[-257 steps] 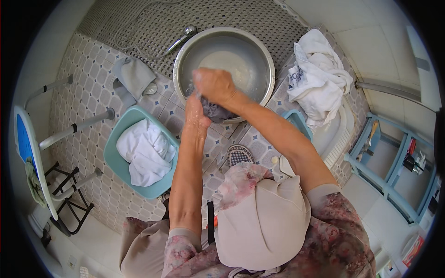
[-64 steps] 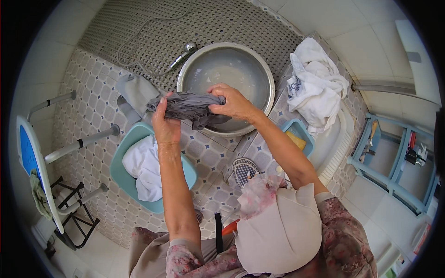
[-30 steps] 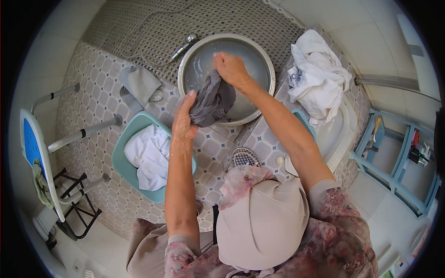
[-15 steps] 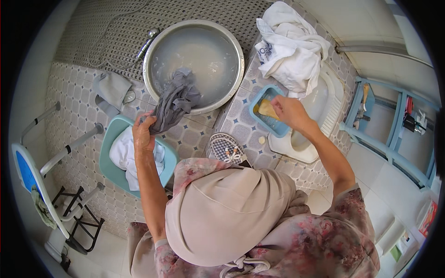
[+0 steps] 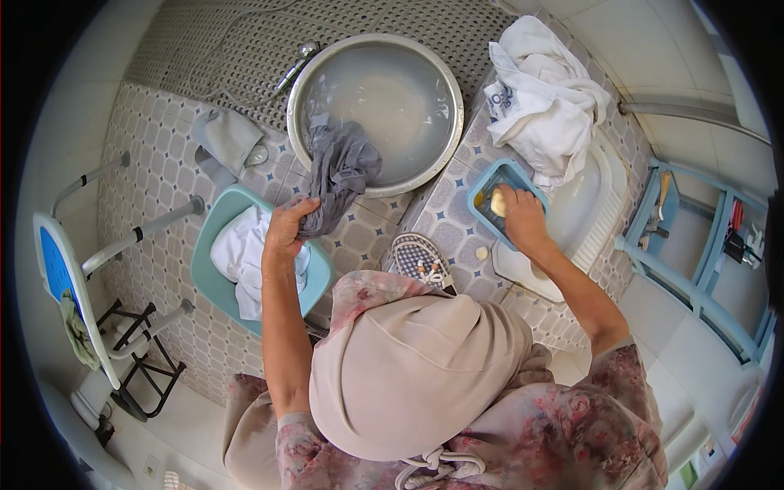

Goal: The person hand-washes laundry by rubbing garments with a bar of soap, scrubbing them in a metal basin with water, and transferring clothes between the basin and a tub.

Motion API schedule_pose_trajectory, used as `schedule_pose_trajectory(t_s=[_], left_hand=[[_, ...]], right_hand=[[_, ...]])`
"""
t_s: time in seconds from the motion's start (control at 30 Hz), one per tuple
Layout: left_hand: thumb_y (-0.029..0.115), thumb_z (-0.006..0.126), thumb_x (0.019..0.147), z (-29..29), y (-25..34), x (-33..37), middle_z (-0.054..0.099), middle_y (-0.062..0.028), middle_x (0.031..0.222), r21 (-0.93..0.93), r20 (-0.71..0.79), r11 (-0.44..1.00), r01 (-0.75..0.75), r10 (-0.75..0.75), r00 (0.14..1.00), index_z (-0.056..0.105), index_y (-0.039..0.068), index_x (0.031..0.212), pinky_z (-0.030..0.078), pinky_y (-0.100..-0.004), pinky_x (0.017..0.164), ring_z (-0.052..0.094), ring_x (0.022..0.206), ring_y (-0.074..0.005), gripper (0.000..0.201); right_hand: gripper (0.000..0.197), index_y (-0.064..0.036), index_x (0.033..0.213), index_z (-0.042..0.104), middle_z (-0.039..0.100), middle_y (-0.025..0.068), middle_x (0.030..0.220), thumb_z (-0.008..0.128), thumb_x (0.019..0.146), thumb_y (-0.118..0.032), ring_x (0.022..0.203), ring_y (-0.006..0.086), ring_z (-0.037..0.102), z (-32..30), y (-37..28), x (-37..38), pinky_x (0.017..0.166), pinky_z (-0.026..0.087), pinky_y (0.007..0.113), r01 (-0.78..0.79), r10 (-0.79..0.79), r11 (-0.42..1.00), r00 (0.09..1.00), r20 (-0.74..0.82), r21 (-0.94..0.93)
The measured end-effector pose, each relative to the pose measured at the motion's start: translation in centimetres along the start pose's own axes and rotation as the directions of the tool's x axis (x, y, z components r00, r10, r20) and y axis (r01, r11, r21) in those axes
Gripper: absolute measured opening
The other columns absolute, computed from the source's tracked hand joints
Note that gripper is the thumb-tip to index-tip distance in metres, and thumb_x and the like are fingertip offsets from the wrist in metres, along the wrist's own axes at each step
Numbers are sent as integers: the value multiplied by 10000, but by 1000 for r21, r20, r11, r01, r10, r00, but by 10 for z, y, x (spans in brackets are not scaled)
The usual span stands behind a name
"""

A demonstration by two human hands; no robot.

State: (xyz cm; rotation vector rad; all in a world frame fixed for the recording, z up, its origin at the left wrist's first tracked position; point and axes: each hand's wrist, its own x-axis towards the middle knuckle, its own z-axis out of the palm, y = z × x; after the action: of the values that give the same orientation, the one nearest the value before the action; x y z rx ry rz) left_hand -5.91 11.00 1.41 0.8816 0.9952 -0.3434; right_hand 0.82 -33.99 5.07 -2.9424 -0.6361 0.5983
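My left hand (image 5: 287, 227) is closed round the end of a wet, crumpled grey cloth (image 5: 341, 163). The cloth's far part hangs over the near left rim of a wide metal basin (image 5: 456, 122) and into its cloudy water. To the right, my right hand (image 5: 524, 216) is over a small blue tub (image 5: 500, 166), its fingers closed on a pale yellow bar of soap (image 5: 498, 202). Part of the soap is hidden by the fingers.
A teal tub (image 5: 211, 273) of white laundry (image 5: 245, 253) stands left of my left forearm. White cloths (image 5: 547, 98) are heaped beside a squat toilet (image 5: 608, 184). A shower head (image 5: 308, 51), grey cloth (image 5: 227, 135), shower chair (image 5: 61, 269) and blue shelf (image 5: 694, 261) surround the area.
My right hand has lowered into the small blue tub and closed on the soap. The left hand keeps hold of the grey cloth. The whole view has shifted, moving the scene rightward.
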Motion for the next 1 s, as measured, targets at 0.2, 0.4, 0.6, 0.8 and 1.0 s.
schedule_pose_trajectory(t_s=[0.2,0.4,0.6,0.8,1.0], left_hand=[[84,604,789,10,-3,-5,634,-171,1107,-232,222,973,-4,57,973,547,-45,1166,541,-387,835,661,910,-271,402],[218,550,856,48,-10,-19,655,-159,1096,-480,216,877,19,97,972,562,-28,1172,545,-410,857,664,910,-296,401],[430,527,947,76,-5,-33,458,-160,1403,-401,229,898,-180,289,930,356,21,1426,451,-376,1028,526,1226,-274,653],[220,619,875,73,6,-41,634,-166,1157,-210,194,978,4,37,980,540,-50,1231,488,-364,944,630,1044,-258,453],[187,726,643,87,42,-93,646,-161,1047,-4,66,994,-107,107,992,552,-68,1191,485,-334,882,633,934,-250,630]], right_hand=[[483,-40,1321,448,589,181,1172,532,847,-3,975,346,589,-41,-18,9,878,462,394,-126,88,917,989,115,380],[512,-61,1388,390,541,194,1258,561,912,-142,1122,343,524,-54,-138,79,995,401,418,205,-197,591,975,-107,780],[434,-30,1352,433,470,174,1354,443,976,-246,1289,349,370,-11,-238,141,1058,319,459,454,-372,584,887,-275,673],[417,-45,1228,581,520,193,1306,429,945,-311,1236,380,445,44,-219,199,1048,332,450,227,-246,567,964,-100,792],[420,-28,1275,551,581,77,1106,507,872,-141,938,153,560,3,-184,203,793,453,270,-133,-317,244,925,208,961]])
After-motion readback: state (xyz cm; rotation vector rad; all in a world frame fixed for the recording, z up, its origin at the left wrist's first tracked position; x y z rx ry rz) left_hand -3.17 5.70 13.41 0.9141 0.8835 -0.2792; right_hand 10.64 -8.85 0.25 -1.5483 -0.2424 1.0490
